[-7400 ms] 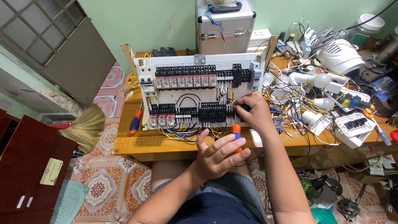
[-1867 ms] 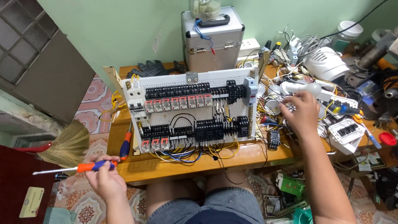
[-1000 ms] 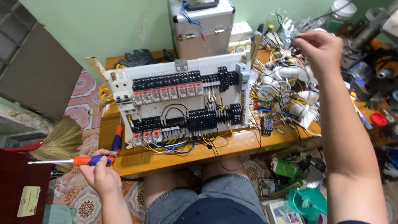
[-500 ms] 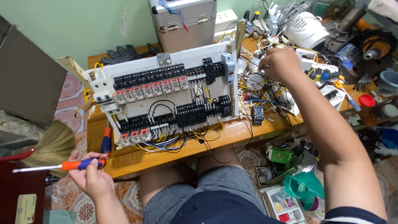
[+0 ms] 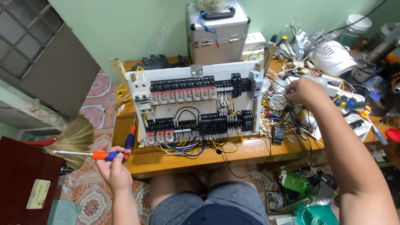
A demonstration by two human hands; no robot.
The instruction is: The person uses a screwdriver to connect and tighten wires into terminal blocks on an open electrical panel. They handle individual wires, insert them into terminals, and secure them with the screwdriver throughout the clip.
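A white perforated panel [image 5: 200,106] with rows of black and red relays and looped wires leans on a low wooden table [image 5: 233,152]. My left hand [image 5: 113,166] is off the table's left front corner, gripping an orange and blue screwdriver [image 5: 89,155] whose shaft points left. My right hand [image 5: 305,91] is over the tangle of wires [image 5: 287,106] to the right of the panel, fingers pinched together; what it holds, if anything, is hidden.
A silver metal case [image 5: 217,33] stands behind the panel. White housings, cables and small tools clutter the table's right side. A second screwdriver [image 5: 131,135] lies left of the panel. A straw broom [image 5: 73,139] is on the floor at left, and loose parts sit under the table at right.
My left hand carried the screwdriver from the panel front to the table's left corner. My right hand left the panel and roamed the wire pile, now lower over it.
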